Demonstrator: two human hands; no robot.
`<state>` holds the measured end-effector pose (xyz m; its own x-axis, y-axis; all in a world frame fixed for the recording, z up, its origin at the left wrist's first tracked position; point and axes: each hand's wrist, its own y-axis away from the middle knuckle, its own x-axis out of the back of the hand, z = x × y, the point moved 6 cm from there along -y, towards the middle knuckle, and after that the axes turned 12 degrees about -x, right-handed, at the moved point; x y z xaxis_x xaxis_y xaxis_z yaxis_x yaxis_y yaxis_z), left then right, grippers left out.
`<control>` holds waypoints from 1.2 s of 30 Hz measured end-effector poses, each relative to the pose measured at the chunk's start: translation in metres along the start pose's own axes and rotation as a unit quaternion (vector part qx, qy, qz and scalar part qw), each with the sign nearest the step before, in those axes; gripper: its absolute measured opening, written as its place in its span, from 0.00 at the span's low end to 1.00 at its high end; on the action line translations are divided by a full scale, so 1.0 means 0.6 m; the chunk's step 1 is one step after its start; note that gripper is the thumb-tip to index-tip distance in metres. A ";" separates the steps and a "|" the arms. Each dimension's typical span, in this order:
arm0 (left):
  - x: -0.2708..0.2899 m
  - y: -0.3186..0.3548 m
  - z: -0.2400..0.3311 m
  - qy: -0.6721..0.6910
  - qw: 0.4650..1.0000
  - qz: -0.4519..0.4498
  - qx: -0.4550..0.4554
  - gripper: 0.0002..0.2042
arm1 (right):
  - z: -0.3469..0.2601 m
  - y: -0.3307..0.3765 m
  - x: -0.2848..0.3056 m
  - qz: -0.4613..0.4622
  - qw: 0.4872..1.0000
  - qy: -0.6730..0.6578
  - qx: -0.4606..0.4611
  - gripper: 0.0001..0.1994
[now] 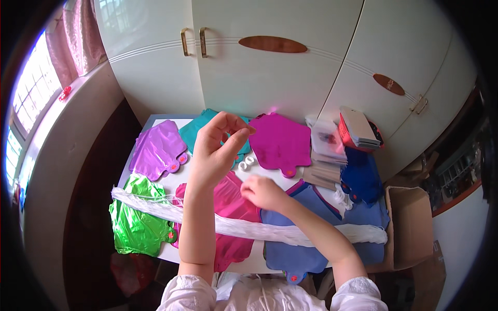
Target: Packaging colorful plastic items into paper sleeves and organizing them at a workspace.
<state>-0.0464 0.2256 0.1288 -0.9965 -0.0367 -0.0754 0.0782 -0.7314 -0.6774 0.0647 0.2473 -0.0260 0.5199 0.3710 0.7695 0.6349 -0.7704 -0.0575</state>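
My left hand (220, 147) is raised above the table, thumb and fingertips pinched together; anything between them is too small to make out. Lower and to its right, my right hand (263, 193) has its fingers curled in a pinch, and what it grips, if anything, is hidden. Under both forearms a long bundle of white string (233, 226) stretches across the table. Beneath the bundle lie flat foil balloons: a green one (136, 228), a pink one (231, 199) and a blue one (290, 256). Behind my right hand lies a magenta one (280, 140).
Purple (155, 147), teal (199, 127) and dark blue (362, 176) foil balloons lie around the table. Two small white rolls (246, 164) sit mid-table. Clear plastic packs (328, 140) and a red basket with cards (359, 129) stand back right. A cardboard box (412, 228) adjoins the right edge.
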 end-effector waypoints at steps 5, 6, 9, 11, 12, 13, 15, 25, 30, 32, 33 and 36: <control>-0.015 0.001 0.012 0.059 0.998 -0.004 -0.009 0.02 | 0.001 0.056 -0.033 -0.109 0.992 0.022 -0.058 0.09; -0.016 0.002 0.014 0.040 0.999 -0.012 -0.006 0.02 | -0.002 0.058 -0.035 -0.117 0.991 0.026 -0.055 0.09; -0.015 0.004 0.013 -0.068 0.996 -0.057 -0.002 0.03 | 0.002 0.065 -0.039 -0.131 0.990 0.039 -0.043 0.08; -0.019 0.010 0.032 -0.186 0.977 -0.103 -0.023 0.03 | 0.016 0.075 -0.035 -0.144 0.987 0.046 -0.055 0.07; -0.021 0.017 0.036 -0.241 0.962 -0.127 -0.034 0.02 | 0.024 0.080 -0.032 -0.151 0.985 0.050 -0.063 0.07; -0.023 0.036 0.040 -0.254 0.956 -0.144 -0.042 0.03 | 0.027 0.090 -0.027 -0.127 0.990 0.031 -0.045 0.07; -0.019 0.093 0.031 -0.318 0.920 -0.215 -0.074 0.03 | 0.024 0.102 -0.014 -0.135 0.989 0.015 -0.054 0.06; -0.057 0.326 -0.051 -0.502 0.829 -0.247 -0.002 0.13 | 0.041 0.132 0.017 -0.084 0.994 0.019 -0.068 0.05; -0.067 0.354 -0.058 -0.537 0.818 -0.205 -0.021 0.13 | 0.051 0.139 0.018 -0.125 0.989 0.008 -0.083 0.06; -0.069 0.353 -0.057 -0.536 0.819 -0.203 -0.021 0.13 | 0.058 0.141 0.009 -0.135 0.987 0.002 -0.084 0.06; -0.068 0.353 -0.056 -0.537 0.819 -0.199 -0.021 0.13 | 0.057 0.140 0.005 -0.139 0.987 -0.002 -0.077 0.06; -0.066 0.356 -0.057 -0.538 0.819 -0.199 -0.020 0.14 | 0.055 0.140 0.001 -0.118 0.991 -0.023 -0.059 0.06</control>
<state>0.0109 0.0941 -0.0380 -0.3920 -0.3958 0.8304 -0.2798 -0.8087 -0.5175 0.1370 0.1997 -0.0514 0.3917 0.5689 0.7232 0.6726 -0.7134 0.1969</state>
